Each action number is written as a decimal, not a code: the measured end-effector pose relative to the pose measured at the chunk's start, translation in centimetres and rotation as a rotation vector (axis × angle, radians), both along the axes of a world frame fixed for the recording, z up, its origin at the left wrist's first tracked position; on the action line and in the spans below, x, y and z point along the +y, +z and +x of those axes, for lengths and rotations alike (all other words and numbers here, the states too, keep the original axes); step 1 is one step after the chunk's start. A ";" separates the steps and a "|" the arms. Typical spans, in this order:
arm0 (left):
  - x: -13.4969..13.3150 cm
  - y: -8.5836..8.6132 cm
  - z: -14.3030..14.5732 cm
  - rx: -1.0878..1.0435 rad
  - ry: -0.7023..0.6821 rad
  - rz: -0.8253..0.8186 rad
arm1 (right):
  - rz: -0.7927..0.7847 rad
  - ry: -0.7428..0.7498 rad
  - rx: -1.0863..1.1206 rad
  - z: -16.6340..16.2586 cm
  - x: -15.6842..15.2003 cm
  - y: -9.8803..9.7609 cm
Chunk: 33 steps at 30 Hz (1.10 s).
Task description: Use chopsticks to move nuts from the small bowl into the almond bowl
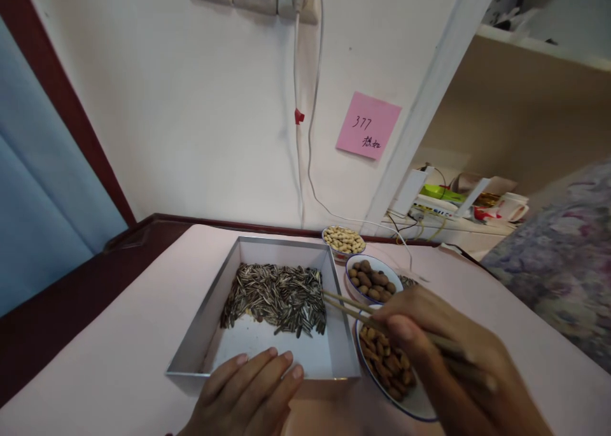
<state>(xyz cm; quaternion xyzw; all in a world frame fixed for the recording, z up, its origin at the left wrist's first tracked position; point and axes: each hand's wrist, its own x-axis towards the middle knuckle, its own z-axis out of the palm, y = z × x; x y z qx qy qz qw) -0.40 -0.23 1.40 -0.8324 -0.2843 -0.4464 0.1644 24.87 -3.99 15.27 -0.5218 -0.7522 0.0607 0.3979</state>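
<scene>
My right hand (443, 340) grips a pair of wooden chopsticks (351, 307), their tips at the right edge of the sunflower seeds (277, 296). The seeds lie in a heap toward the back of a square metal tray (191, 344). Over the tray's front rim rests my left hand (252, 391), fingers stretched out and holding nothing. Beneath my right hand stands a bowl of almonds (384, 363), partly covered by the hand. Behind it is a bowl of round brown nuts (370, 280), and farther back a bowl of peanuts (344, 240).
The pale tabletop (119, 340) meets a white wall with a pink note (368, 125) and hanging white cables (298, 168). A small dark heap (407, 282) lies beside the nut bowl. At right are a cluttered shelf (477, 219) and flowered fabric (558, 258); blue cloth (38, 168) hangs at left.
</scene>
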 end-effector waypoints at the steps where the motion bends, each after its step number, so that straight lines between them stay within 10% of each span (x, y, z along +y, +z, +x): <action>1: -0.1 0.0 0.0 0.006 0.001 -0.008 | -0.039 0.036 -0.010 -0.5 0.4 -0.4; 22: -0.2 0.3 0.2 -0.010 0.019 -0.003 | -0.048 -0.010 -0.019 -1.9 3.7 -4.1; 33: 0.0 0.2 0.1 0.002 -0.002 -0.008 | 0.107 -0.089 0.029 0.2 0.0 -0.7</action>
